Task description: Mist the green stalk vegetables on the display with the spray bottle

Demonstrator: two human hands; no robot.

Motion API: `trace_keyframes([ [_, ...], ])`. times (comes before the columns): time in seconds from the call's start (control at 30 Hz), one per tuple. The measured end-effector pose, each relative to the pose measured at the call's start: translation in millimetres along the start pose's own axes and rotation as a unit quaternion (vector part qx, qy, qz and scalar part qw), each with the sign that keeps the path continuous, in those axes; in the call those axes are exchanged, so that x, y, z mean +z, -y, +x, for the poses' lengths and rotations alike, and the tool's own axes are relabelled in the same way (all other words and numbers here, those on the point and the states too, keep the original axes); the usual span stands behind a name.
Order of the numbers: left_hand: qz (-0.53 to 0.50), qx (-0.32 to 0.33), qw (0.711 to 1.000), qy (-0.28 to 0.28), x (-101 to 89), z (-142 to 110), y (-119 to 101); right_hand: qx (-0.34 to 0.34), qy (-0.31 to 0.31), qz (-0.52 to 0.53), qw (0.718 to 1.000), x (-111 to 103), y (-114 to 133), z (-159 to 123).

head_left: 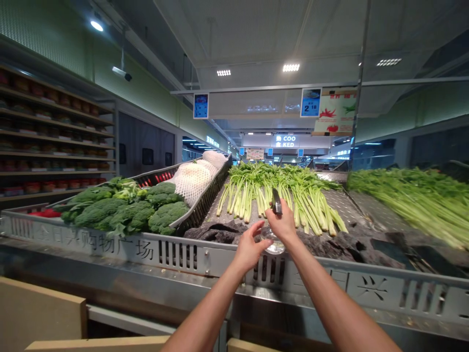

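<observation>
We've got the right hand [284,223] clamped round a clear, rounded bottle with a black head [275,248], above the grey slotted plastic rail [227,261], celery-like green stalks [278,190] behind. Left hand [250,247]: fingers curved, apart, beside bottle; we can't tell contact.

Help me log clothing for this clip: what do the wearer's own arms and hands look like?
The left arm and right arm are bare, with no sleeve in view. The left hand and right hand are ungloved. No watch or bracelet shows; fine details are too small to tell.
</observation>
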State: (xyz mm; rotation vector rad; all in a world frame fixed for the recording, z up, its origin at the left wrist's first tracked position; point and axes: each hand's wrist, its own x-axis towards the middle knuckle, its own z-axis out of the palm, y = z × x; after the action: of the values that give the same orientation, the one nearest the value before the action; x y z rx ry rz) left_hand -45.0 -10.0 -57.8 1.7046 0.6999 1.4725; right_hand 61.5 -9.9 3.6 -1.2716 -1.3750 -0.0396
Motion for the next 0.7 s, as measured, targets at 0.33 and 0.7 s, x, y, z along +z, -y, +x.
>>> trace_keyframes([
  [0.33, 0.053, 0.001, 0.998, -0.038, -19.4, -6, 1, 0.013, 0.028, 0.011, 0.999, 20, 12, 0],
  [0.7, 0.067, 0.005, 0.997, -0.035, -29.6, -9, -4, -0.038, 0.048, 0.001, 0.998, 27, 20, -4],
])
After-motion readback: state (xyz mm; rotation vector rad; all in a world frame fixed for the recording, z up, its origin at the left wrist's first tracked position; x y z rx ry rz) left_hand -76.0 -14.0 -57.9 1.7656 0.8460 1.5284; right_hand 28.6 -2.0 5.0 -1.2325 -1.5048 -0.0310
